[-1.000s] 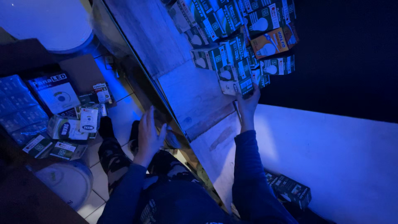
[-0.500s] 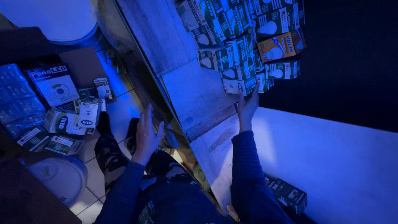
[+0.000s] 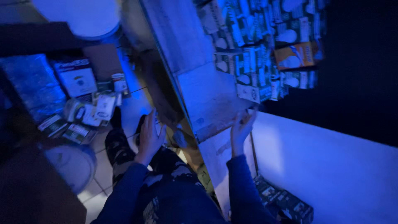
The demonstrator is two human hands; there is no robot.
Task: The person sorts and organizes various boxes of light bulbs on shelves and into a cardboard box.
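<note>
Everything is lit deep blue. My right hand [image 3: 241, 129] is raised with fingers spread just below the shelf board [image 3: 207, 99], empty, under a row of small light-bulb boxes [image 3: 248, 79] stacked on that board. One orange bulb box [image 3: 296, 56] sits among the white and green ones. My left hand [image 3: 149, 139] hangs open over my knee, fingers apart, holding nothing, close to the shelf's front edge. Both sleeves are dark blue.
On the tiled floor at left lie several loose small boxes [image 3: 89, 112] and a larger white carton [image 3: 76, 79]. A round white lid or bucket [image 3: 72, 166] sits lower left. More boxes [image 3: 282, 201] lie under the shelf. A pale wall [image 3: 331, 166] is at right.
My right hand has dropped away from the lowest bulb boxes and now hovers below them. The left hand stays open near my knee. The view shifted slightly.
</note>
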